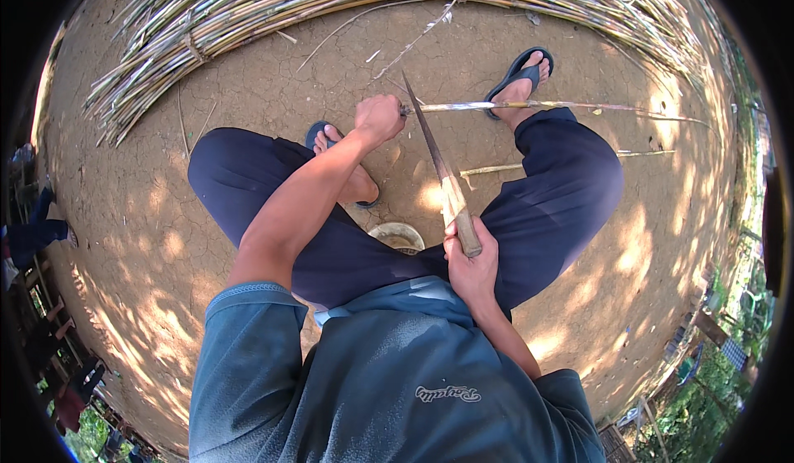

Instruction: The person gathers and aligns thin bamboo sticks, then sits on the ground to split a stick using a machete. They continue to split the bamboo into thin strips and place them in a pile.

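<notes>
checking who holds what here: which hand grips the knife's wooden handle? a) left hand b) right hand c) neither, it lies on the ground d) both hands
b: the right hand is closed around the wooden handle of the knife, while the left hand grips the thin cane stalk where the blade meets it.

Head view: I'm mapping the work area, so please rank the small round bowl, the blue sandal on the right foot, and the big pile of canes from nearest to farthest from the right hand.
From the right hand, which grips a knife handle:
1. Small round bowl, just to its left, on the ground between the legs.
2. Blue sandal, ahead and slightly right, on the right foot.
3. Pile of canes, farthest, across the top of the view.
</notes>
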Demonstrator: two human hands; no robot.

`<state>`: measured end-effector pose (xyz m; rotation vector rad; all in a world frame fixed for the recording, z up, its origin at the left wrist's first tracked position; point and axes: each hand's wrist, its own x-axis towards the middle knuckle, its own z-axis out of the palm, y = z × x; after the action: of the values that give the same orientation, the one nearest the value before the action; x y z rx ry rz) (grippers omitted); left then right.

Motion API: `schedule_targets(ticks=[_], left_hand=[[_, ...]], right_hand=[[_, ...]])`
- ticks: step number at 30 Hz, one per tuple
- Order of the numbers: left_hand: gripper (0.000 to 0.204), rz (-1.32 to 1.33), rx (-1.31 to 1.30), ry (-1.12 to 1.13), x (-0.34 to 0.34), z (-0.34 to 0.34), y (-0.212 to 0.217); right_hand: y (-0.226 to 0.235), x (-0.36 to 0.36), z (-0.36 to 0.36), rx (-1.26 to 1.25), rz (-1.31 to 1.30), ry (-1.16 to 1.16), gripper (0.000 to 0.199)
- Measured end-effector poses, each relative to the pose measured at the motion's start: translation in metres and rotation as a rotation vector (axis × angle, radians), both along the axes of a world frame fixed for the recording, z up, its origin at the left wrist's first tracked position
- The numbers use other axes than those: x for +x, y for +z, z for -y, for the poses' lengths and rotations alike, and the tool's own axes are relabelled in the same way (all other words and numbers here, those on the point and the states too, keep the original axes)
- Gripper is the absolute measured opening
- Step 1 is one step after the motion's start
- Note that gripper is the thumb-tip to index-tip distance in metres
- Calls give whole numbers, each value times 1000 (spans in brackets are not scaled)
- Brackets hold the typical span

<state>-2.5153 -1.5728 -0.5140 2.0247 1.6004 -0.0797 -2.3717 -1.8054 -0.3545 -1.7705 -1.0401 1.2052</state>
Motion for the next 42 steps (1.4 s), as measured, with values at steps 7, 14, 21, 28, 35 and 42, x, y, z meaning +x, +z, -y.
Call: schedule_targets(ticks=[7,14,21,28,35,42], left_hand=[[24,9,62,-68,0,-2,-3],[22,-116,-89,-10,11,-7,25],[22,-134,-69,-17,14,-13,18],[22,-123,-23,-12,18,-8,14],[21,-110,27,-3,21,-9,11],[22,-82,39,-8,23,-15,9]], right_hand=[[11,-2,6,-58,-10,-31,4],[4,-4,3,-6,-5,-65,3],[11,5,8,-90,-91,-75,3],[-3,7,-5,-22,-87,-82,3],[-7,14,-8,3,-87,-73,3],[-1,18,2,-33,-101,-90,3]])
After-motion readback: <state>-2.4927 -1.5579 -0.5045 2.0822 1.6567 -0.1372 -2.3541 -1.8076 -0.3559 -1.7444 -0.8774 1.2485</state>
